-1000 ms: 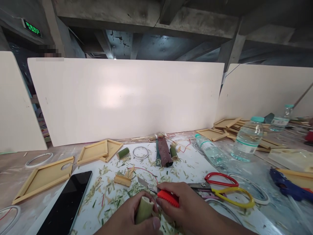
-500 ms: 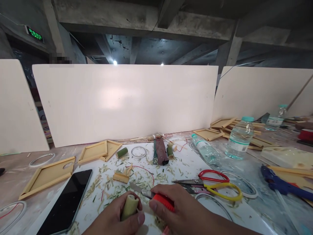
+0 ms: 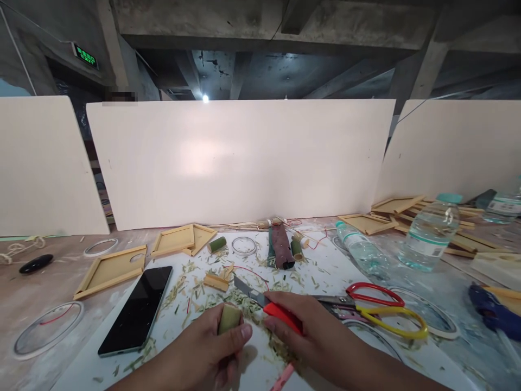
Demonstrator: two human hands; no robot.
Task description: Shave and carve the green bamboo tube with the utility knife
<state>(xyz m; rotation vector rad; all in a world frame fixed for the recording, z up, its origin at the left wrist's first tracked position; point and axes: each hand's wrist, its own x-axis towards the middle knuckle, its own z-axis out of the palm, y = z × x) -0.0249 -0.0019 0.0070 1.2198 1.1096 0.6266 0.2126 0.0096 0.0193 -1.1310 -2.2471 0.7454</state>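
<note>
A short piece of bamboo (image 3: 229, 319), pale green with its bark mostly scraped off, is gripped in my left hand (image 3: 217, 345), thumb across its side. My right hand (image 3: 301, 323) is wrapped round the red handle of a utility knife (image 3: 281, 315). The knife's blade points up and to the left, just beyond the bamboo and apart from it. Green and pale shavings (image 3: 185, 288) lie scattered over the white board (image 3: 171, 347) under my hands. A small split piece of bamboo (image 3: 216, 281) lies just past the blade tip.
A black phone (image 3: 136, 309) lies left. Red- and yellow-handled scissors (image 3: 382, 309) lie right of my right hand. Water bottles (image 3: 431, 233), a blue glue gun (image 3: 494, 312) and wooden frames (image 3: 109, 269) surround the board. Farther back are green bamboo pieces (image 3: 217, 245) and a white partition (image 3: 244, 163).
The view has swung left, so things appear farther right. The knife blade has moved away from the bamboo, and my left hand has turned the bamboo so that it tilts differently.
</note>
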